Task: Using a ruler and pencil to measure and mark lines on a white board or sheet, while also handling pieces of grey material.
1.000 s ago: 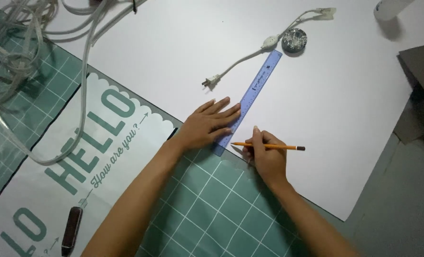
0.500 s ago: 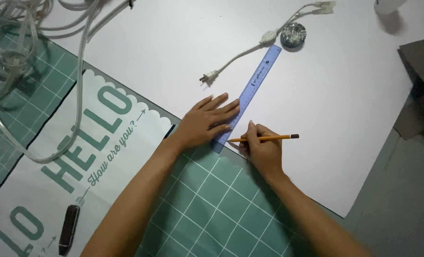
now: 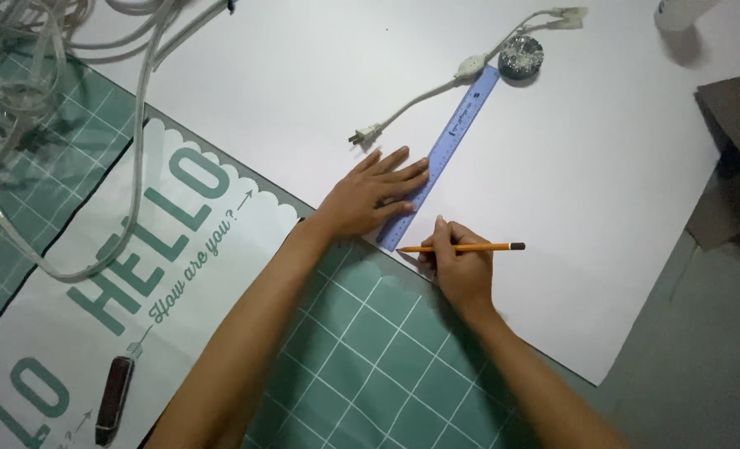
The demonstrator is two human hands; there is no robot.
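Left hand (image 3: 376, 198): flat and open, pressing the lower end of the long blue plastic ruler (image 3: 446, 155) on the big white paper sheet (image 3: 586, 183)
Right hand (image 3: 461, 268): closed around the orange wooden pencil (image 3: 461, 247), tip at the ruler's lower edge
Risk: I judge the ruler may pivot, because only one end is pressed; the line would bend
Sign: white scalloped paper banner (image 3: 95, 249) with teal letters, left on the green grid cutting mat (image 3: 370, 357)

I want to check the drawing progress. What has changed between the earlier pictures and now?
The right hand has slid the pencil toward the near end of the blue ruler, its tip now at the ruler's corner. The left hand still presses the ruler flat on the white paper sheet. Ruler, power cord and paper have not moved.
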